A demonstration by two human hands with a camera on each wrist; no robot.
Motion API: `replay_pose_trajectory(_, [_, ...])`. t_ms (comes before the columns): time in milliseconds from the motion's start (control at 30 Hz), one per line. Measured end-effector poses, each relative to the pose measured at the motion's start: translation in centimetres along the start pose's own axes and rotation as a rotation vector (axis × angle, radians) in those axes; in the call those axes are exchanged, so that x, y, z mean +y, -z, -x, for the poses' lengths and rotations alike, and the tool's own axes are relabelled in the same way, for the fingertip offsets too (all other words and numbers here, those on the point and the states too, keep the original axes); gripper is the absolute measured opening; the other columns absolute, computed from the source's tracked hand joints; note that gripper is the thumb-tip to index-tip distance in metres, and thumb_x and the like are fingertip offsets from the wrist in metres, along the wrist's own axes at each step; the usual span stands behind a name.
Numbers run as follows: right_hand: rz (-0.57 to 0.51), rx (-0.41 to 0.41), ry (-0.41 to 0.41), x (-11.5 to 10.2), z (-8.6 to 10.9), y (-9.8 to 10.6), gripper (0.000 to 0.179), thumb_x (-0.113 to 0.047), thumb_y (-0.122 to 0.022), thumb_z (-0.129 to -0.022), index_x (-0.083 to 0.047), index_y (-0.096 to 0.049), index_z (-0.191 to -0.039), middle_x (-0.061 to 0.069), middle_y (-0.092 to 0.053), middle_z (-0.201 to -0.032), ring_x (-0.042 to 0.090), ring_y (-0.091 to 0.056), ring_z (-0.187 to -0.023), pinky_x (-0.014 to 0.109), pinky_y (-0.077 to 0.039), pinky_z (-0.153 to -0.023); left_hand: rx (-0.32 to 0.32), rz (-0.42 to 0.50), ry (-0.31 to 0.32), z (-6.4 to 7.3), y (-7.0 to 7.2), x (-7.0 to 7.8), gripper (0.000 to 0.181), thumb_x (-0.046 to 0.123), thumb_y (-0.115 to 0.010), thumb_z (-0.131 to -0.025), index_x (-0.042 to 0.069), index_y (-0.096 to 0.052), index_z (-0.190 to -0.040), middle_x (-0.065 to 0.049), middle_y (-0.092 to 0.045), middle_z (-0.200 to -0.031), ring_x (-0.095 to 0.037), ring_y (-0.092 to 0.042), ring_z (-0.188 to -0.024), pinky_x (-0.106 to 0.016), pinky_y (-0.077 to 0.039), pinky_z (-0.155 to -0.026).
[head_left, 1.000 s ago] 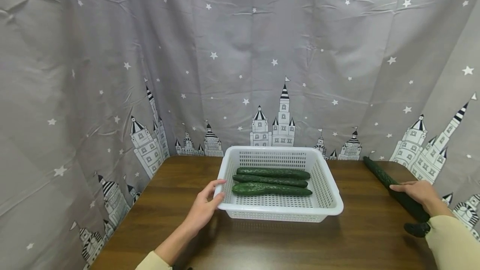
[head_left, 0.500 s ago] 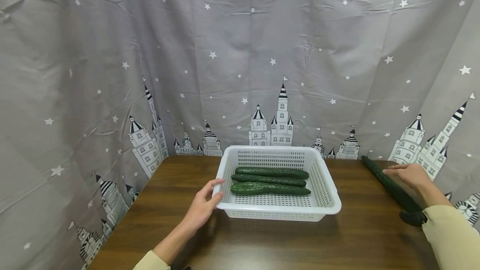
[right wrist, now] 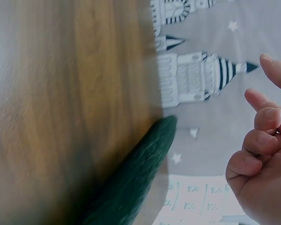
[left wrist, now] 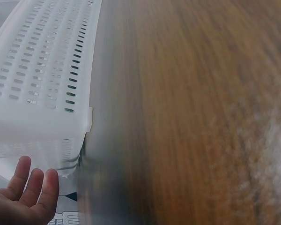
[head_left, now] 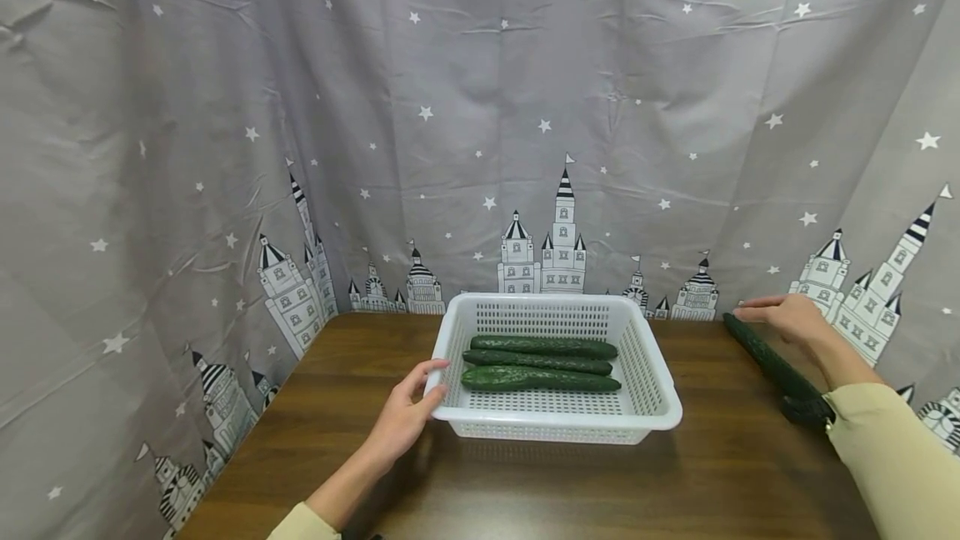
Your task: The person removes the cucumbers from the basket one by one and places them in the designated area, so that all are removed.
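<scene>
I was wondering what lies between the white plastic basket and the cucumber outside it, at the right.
Only a bare stretch of brown wood-grain tabletop lies between the white plastic basket and that cucumber; the head view shows it.

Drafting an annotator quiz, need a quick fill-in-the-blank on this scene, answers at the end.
1. The white basket holds ____ cucumbers.
2. The hand touching the basket's rim is the person's ____.
3. In the head view, the loose cucumber lies to the ____ of the basket.
4. The right hand, near that cucumber's far end, holds ____.

Missing words: three; left; right; nothing.
</scene>
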State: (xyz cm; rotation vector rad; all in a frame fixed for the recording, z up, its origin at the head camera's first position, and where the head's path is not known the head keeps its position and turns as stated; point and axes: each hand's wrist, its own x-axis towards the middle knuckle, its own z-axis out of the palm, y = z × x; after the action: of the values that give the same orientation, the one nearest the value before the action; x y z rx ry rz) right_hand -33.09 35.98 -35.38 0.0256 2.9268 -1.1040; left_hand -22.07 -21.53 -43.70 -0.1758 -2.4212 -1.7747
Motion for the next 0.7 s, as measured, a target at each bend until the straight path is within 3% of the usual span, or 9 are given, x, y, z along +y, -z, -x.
replay_pose_trajectory(100, [0.026, -0.007, 0.026, -1.4, -0.2, 0.0, 0.074, -0.052, -0.063, -0.094, 0.007, -0.054, -0.138, 0.04, -0.034, -0.149, 0.055, -0.038, -0.134, 0.059, -0.043, -0.099, -0.001, 0.007, 0.001, 0.1, 0.0, 0.1, 0.038, 0.011, -0.063, -0.098, 0.014, -0.06, -0.135, -0.017, -0.066, -0.111, -0.019, -0.059, -0.093, -0.028, -0.048, -0.067])
replay_pose_trajectory(167, [0.048, -0.011, 0.042, -2.2, -0.3, -0.1, 0.073, -0.052, -0.062, -0.095, 0.006, -0.055, -0.138, 0.04, -0.036, -0.148, 0.056, -0.038, -0.133, 0.061, -0.039, -0.103, -0.001, 0.01, 0.0, 0.2, 0.0, 0.1, 0.038, 0.011, -0.063, -0.098, 0.013, -0.06, -0.135, -0.017, -0.066, -0.113, -0.02, -0.06, -0.094, -0.028, -0.048, -0.067])
replay_pose_trajectory(400, [0.04, -0.021, 0.078, -4.3, -1.0, -1.0, 0.067, -0.048, -0.064, -0.095, 0.004, -0.058, -0.137, 0.036, -0.045, -0.145, 0.049, -0.056, -0.116, 0.05, -0.052, -0.09, 0.004, 0.006, -0.002, 0.2, -0.1, 0.2, 0.038, 0.01, -0.063, -0.097, 0.013, -0.06, -0.135, -0.018, -0.066, -0.112, -0.019, -0.06, -0.093, -0.027, -0.048, -0.068])
replay_pose_trajectory(433, [0.036, -0.02, 0.081, -4.6, -1.1, -1.1, 0.066, -0.048, -0.066, -0.094, 0.003, -0.059, -0.136, 0.034, -0.051, -0.14, 0.043, -0.059, -0.109, 0.046, -0.052, -0.086, 0.005, 0.004, -0.001, 0.1, -0.1, 0.2, 0.038, 0.01, -0.063, -0.097, 0.013, -0.06, -0.135, -0.018, -0.066, -0.113, -0.019, -0.06, -0.093, -0.027, -0.048, -0.068])
replay_pose_trajectory(500, [0.006, -0.027, 0.084, -5.2, -1.4, -1.3, 0.064, -0.045, -0.069, -0.092, 0.003, -0.061, -0.133, 0.024, -0.067, -0.105, 0.027, -0.058, -0.083, 0.036, -0.05, -0.072, 0.005, 0.001, 0.0, 0.1, -0.1, 0.1, 0.038, 0.01, -0.063, -0.098, 0.013, -0.059, -0.136, -0.018, -0.066, -0.112, -0.02, -0.06, -0.094, -0.027, -0.047, -0.068])
replay_pose_trajectory(533, [-0.014, -0.036, 0.082, -5.5, -1.5, -1.4, 0.063, -0.044, -0.07, -0.092, 0.003, -0.062, -0.133, 0.015, -0.065, -0.087, 0.021, -0.055, -0.073, 0.033, -0.049, -0.069, 0.005, 0.0, 0.001, 0.1, -0.1, 0.1, 0.038, 0.01, -0.063, -0.098, 0.013, -0.059, -0.136, -0.018, -0.066, -0.112, -0.021, -0.06, -0.094, -0.028, -0.047, -0.068])
replay_pose_trajectory(600, [-0.055, -0.053, 0.078, -6.1, -1.6, -1.6, 0.062, -0.042, -0.072, -0.091, 0.002, -0.063, -0.132, -0.008, -0.054, -0.073, 0.01, -0.038, -0.061, 0.028, -0.041, -0.06, 0.005, 0.0, 0.002, 0.1, -0.1, 0.0, 0.038, 0.01, -0.063, -0.098, 0.013, -0.059, -0.136, -0.018, -0.067, -0.112, -0.022, -0.06, -0.094, -0.028, -0.048, -0.068])
replay_pose_trajectory(667, [-0.101, -0.082, 0.072, -6.8, -1.8, -1.8, 0.061, -0.041, -0.072, -0.091, 0.002, -0.062, -0.133, -0.016, -0.037, -0.062, 0.007, -0.029, -0.052, 0.028, -0.037, -0.055, 0.003, 0.0, 0.001, 0.1, 0.0, 0.0, 0.038, 0.01, -0.063, -0.098, 0.013, -0.059, -0.136, -0.018, -0.066, -0.112, -0.022, -0.061, -0.095, -0.03, -0.048, -0.068])
replay_pose_trajectory(700, [-0.118, -0.095, 0.074, -7.0, -1.9, -2.0, 0.06, -0.04, -0.072, -0.092, 0.001, -0.062, -0.134, -0.017, -0.038, -0.061, 0.007, -0.029, -0.051, 0.028, -0.037, -0.055, 0.002, 0.0, 0.002, 0.0, 0.0, 0.0, 0.038, 0.01, -0.062, -0.098, 0.013, -0.059, -0.136, -0.018, -0.066, -0.112, -0.022, -0.061, -0.095, -0.031, -0.049, -0.069])
